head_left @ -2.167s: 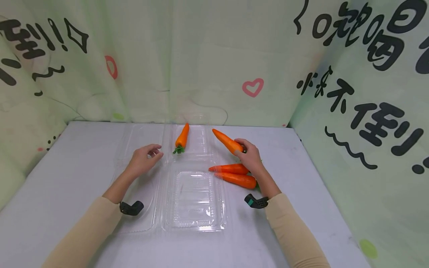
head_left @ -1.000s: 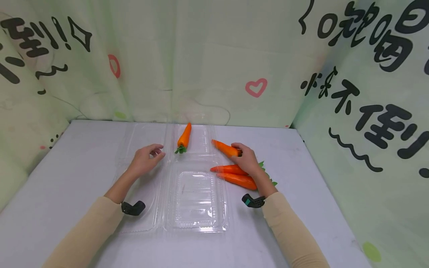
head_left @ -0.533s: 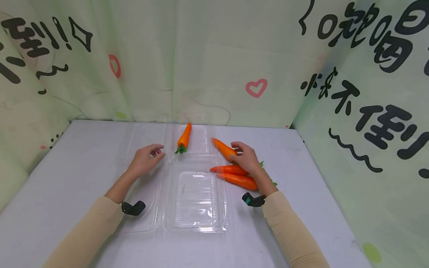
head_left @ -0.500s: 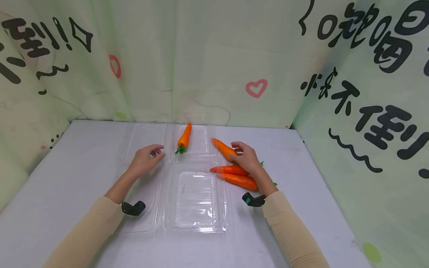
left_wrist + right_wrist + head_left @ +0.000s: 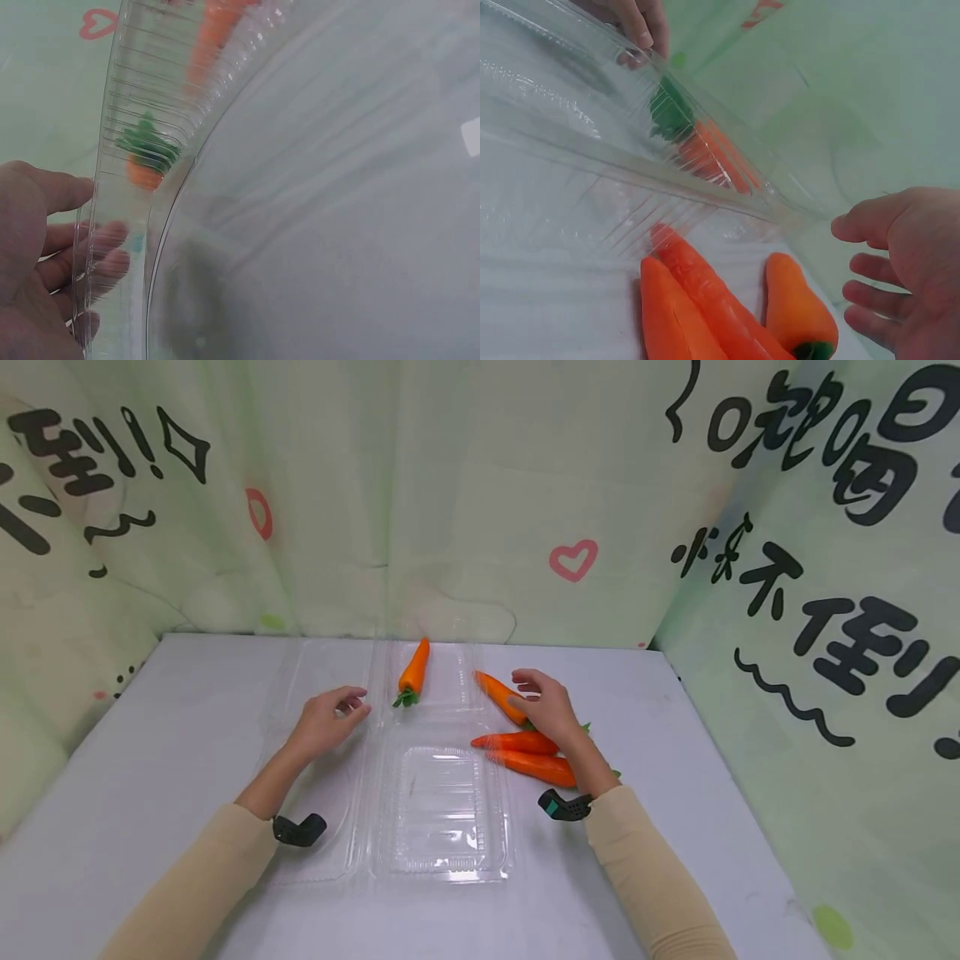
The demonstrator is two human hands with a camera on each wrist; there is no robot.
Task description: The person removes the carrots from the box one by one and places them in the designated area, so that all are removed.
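Observation:
A clear plastic container (image 5: 435,810) lies spread on the table, its ridged walls partly see-through. My left hand (image 5: 330,718) is at the container's left side, its fingers loosely curled; whether it touches the plastic I cannot tell. One carrot with a green top (image 5: 412,673) lies at the back, seen through the plastic in both wrist views. My right hand (image 5: 546,703) hovers above the right side, thumb and fingers apart. Just below it lies a lighter orange carrot (image 5: 799,307), tip pointing away. Two redder carrots (image 5: 517,742) lie side by side nearer me, partly hidden by my wrist.
The white table (image 5: 187,735) meets a pale green curtain (image 5: 465,510) with dark lettering at the back and sides. Dark wrist cameras (image 5: 298,831) sit on both forearms. The container's right edge is close to the carrot tips.
My right hand has lowered the lighter orange carrot onto the table beside the other two and let go; its fingers have spread and lifted slightly. My left hand keeps its place.

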